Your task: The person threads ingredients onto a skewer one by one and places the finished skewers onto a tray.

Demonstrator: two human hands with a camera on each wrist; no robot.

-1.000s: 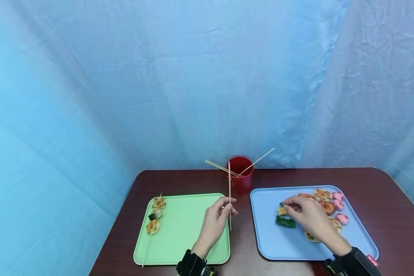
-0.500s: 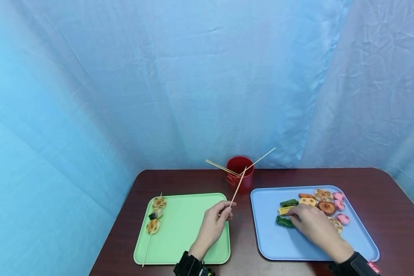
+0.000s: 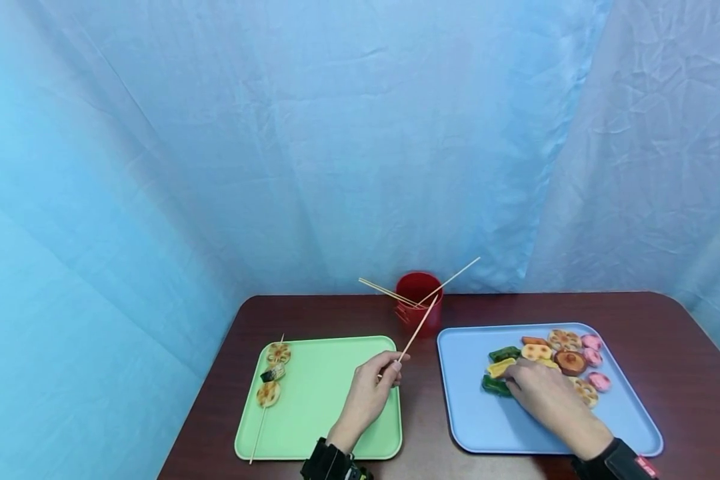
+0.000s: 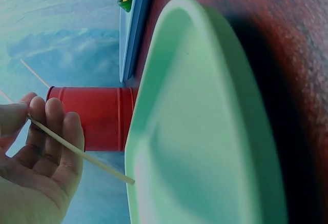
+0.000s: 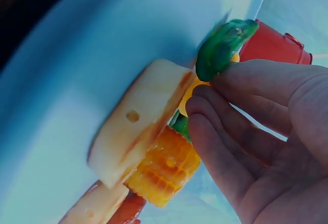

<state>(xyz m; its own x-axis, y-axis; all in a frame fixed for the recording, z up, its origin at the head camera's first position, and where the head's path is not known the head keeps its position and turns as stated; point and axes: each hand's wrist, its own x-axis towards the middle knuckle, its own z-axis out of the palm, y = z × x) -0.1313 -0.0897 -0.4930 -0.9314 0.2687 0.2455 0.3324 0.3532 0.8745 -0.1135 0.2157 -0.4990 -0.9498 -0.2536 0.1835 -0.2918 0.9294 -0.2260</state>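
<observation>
In the head view my left hand [image 3: 366, 397] pinches a thin wooden skewer [image 3: 419, 327], tilted up and to the right over the table. The left wrist view shows the skewer's [image 4: 84, 155] lower end near the light green tray's rim. My right hand [image 3: 549, 397] reaches over the blue tray [image 3: 486, 430], its fingertips pinching a yellow pepper piece [image 3: 499, 369], mostly hidden by the fingers in the right wrist view. Green pepper pieces lie on both sides of it; the nearer green pepper [image 5: 220, 55] is beside my thumb.
A red mug [image 3: 434, 323] holding several skewers stands at the back. The light green tray [image 3: 330, 373] bears a loaded skewer with lotus root slices [image 3: 268, 393]. Also on the blue tray are a mushroom [image 3: 570, 363], pink balls [image 3: 599, 381] and a corn piece [image 5: 166, 165].
The left hand has tipped the skewer from upright to leaning right. My right hand has come down onto the yellow pepper piece, which now lies at a slight angle.
</observation>
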